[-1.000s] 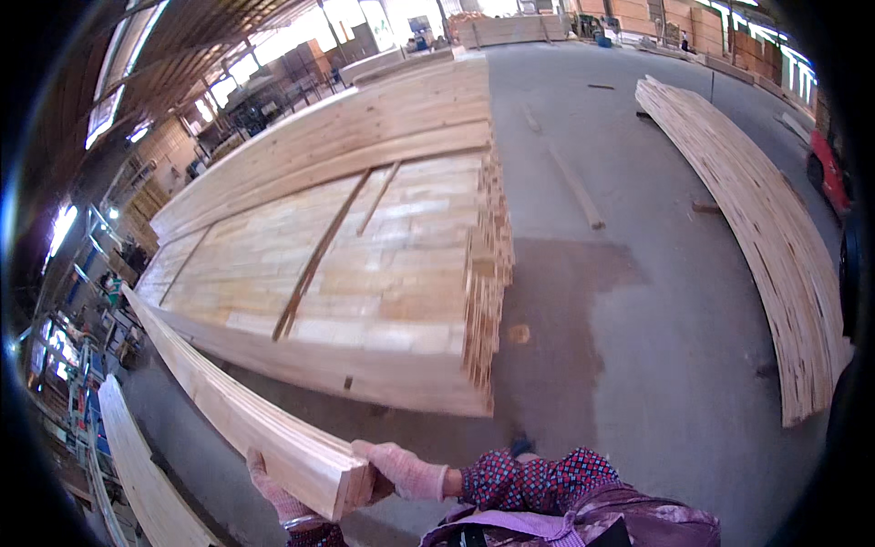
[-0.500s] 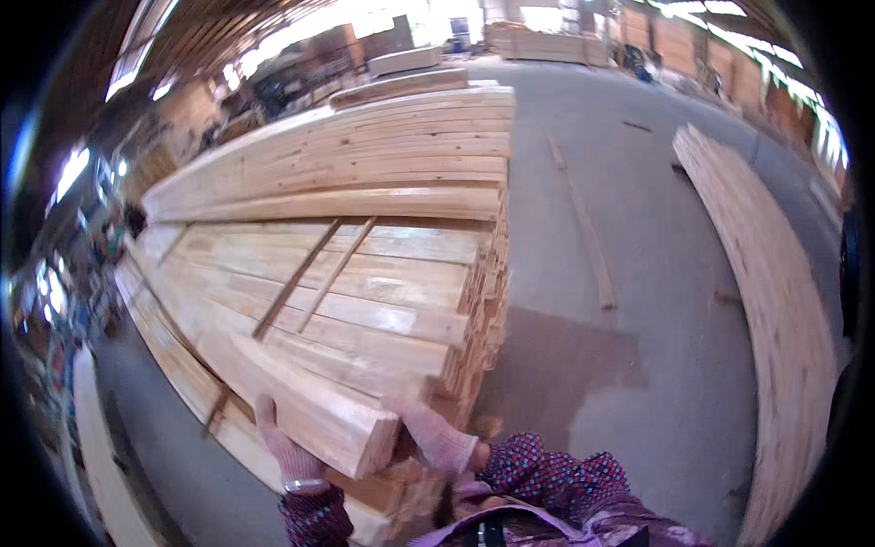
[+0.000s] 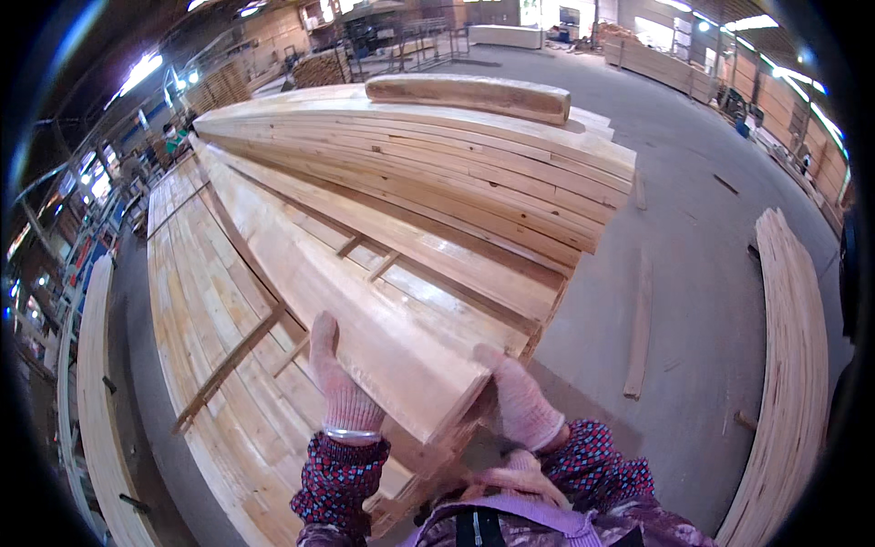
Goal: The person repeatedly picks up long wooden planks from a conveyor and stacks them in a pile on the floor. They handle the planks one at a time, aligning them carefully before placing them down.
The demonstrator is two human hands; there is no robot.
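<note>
A long, thick wooden board (image 3: 365, 319) runs from near my body to the far left, lying over the stacked boards. My left hand (image 3: 346, 387), in a pale pink knit glove, grips its left edge close to the near end. Gloved alike, my right hand (image 3: 521, 401) is closed round the right corner of that end; some of its fingers are hidden behind the wood. Below lies a layer of planks (image 3: 205, 314), crossed by thin wooden strips (image 3: 232, 365). Just beyond the held board, another board (image 3: 456, 264) rests against a taller row of stacked boards (image 3: 437, 173).
A short timber piece (image 3: 469, 96) lies atop the tall row. On the grey floor at right are a loose strip (image 3: 640, 324) and a pile of long boards (image 3: 788, 365). More boards (image 3: 96, 365) stand at left. A person in green (image 3: 175, 139) is at the far left.
My view has swung left. Both hands keep hold of the board, which has shifted away from the tall row, uncovering more planks on the left. Another board now lies between it and the row.
</note>
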